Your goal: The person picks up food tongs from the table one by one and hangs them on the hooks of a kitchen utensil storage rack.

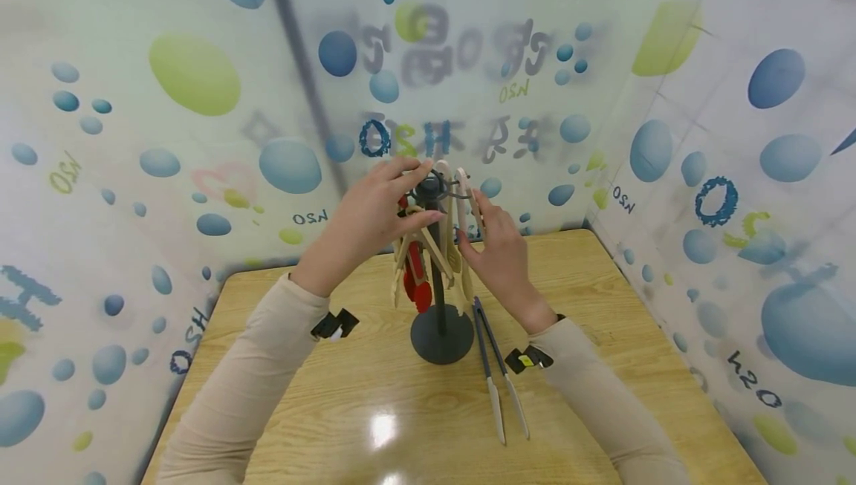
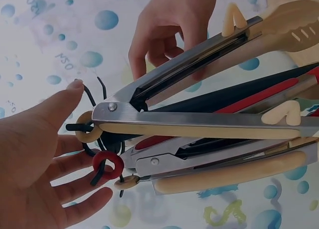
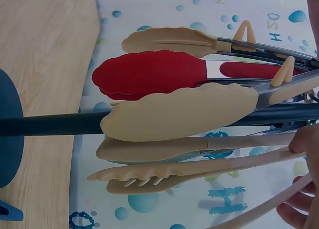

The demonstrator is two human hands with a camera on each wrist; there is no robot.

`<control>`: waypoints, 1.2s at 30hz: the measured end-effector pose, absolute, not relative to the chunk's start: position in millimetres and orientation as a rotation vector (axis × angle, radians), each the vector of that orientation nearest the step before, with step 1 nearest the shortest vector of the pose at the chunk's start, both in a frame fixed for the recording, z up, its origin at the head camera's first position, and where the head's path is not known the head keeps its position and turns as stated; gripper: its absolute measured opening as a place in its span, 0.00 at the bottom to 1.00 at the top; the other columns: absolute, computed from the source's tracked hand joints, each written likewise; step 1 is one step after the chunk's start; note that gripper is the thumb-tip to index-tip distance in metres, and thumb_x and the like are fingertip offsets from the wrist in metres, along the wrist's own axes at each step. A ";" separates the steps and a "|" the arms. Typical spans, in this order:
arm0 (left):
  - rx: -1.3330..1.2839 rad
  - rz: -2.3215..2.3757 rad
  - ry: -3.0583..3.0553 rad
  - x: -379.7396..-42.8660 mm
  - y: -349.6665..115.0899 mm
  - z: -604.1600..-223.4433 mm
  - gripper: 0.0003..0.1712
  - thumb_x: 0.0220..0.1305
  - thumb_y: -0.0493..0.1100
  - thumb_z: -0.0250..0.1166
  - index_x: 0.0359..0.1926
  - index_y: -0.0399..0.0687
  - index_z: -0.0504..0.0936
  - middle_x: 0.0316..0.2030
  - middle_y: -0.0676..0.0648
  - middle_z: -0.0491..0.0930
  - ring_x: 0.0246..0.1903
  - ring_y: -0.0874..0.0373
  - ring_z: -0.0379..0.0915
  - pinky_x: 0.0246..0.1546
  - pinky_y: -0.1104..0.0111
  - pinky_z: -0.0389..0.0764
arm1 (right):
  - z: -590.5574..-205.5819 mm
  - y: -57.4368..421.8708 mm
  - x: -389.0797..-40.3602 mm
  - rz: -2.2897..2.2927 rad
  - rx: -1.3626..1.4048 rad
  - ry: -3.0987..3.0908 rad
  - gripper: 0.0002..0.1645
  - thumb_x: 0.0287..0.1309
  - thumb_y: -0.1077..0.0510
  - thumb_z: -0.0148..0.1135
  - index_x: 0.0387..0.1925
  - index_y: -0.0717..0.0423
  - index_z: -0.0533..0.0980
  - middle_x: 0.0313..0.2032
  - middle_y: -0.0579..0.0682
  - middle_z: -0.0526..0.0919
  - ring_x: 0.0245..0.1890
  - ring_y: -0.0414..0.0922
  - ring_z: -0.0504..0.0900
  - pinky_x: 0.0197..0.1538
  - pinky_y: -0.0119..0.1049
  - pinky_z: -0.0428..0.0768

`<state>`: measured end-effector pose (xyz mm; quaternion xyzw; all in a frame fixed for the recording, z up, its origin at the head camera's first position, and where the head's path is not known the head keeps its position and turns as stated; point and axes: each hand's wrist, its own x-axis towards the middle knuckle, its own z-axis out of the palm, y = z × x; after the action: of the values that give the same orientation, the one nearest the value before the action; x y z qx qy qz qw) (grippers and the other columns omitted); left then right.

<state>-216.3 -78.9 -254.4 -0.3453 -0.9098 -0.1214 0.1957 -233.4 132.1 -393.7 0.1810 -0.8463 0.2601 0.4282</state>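
Note:
A black stand point(image 1: 441, 347) rises from the table with several tongs hanging from its top hooks. My left hand point(image 1: 377, 206) is at the top, its loosely spread fingers around the hooks; in the left wrist view its thumb is by a hook tip. My right hand point(image 1: 501, 247) grips pale beige tongs point(image 3: 239, 163) by their handles, on the stand's right side. Around the pole hang red tongs point(image 3: 149, 72) and beige-tipped tongs point(image 3: 179, 114) with metal handles. Beige and red rings loop over hooks beside my left fingers.
Dark-handled tongs with grey ends point(image 1: 495, 399) lie spread on the wooden table point(image 1: 348, 411), right of the stand's base. Patterned sheets point(image 1: 287, 99) with blue and green spots enclose the table at the back and sides.

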 end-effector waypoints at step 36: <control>-1.026 -0.452 -2.474 -218.1 -74.8 -256.4 0.36 0.62 0.58 0.68 0.67 0.49 0.74 0.59 0.44 0.75 0.54 0.49 0.75 0.53 0.56 0.80 | -395.6 126.4 -243.6 0.701 0.478 -2.168 0.43 0.61 0.52 0.67 0.73 0.53 0.59 0.45 0.55 0.81 0.39 0.52 0.82 0.25 0.43 0.78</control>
<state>-218.1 -74.8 -256.4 -0.3693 -0.8903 -0.1627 0.2111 -243.6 126.4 -395.6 0.1886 -0.8553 0.2766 0.3955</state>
